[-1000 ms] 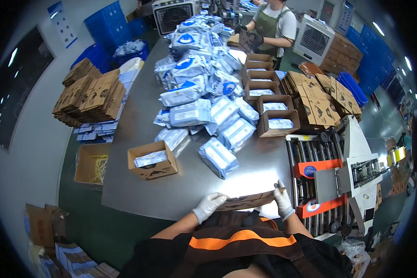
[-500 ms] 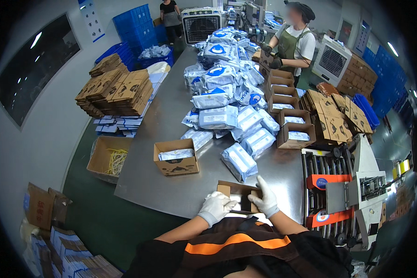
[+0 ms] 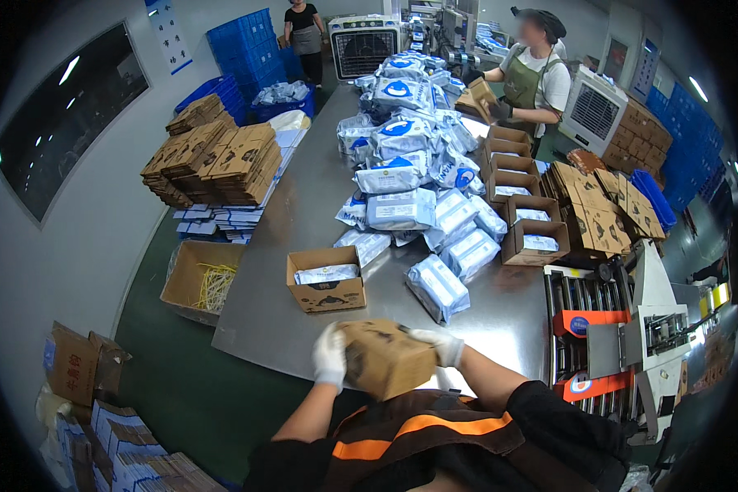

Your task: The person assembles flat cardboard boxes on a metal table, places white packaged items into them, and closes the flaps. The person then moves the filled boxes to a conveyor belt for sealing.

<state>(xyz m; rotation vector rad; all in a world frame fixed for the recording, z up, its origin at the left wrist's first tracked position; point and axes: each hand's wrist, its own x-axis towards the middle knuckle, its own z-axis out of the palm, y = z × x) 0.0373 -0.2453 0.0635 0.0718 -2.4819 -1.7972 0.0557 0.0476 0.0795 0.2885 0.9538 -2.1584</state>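
Observation:
Close in front of me a brown cardboard box point(image 3: 388, 358) is held tilted over the table's near edge, its outer faces showing. My left hand point(image 3: 330, 357), in a white glove, grips its left side. My right hand point(image 3: 439, 347), gloved too, holds the far right edge; its fingers are partly hidden by the box. Beyond it, an open box point(image 3: 326, 293) with a white-and-blue packet inside stands on the left. A white-and-blue soft packet point(image 3: 437, 289) lies to the right, nearest my hands, before a heap of similar packets point(image 3: 402, 209).
On the metal table's point(image 3: 258, 307) right edge stands a row of open filled boxes point(image 3: 535, 243). A roller conveyor machine point(image 3: 586, 328) adjoins it. Flattened cartons point(image 3: 213, 160) are stacked left. A co-worker point(image 3: 533, 82) handles a carton at the far right; another person point(image 3: 306, 41) stands at the back.
Both hands have turned the box from upright, open side up, to tilted with its outer faces showing. My left hand has moved left. The far co-worker has raised a carton.

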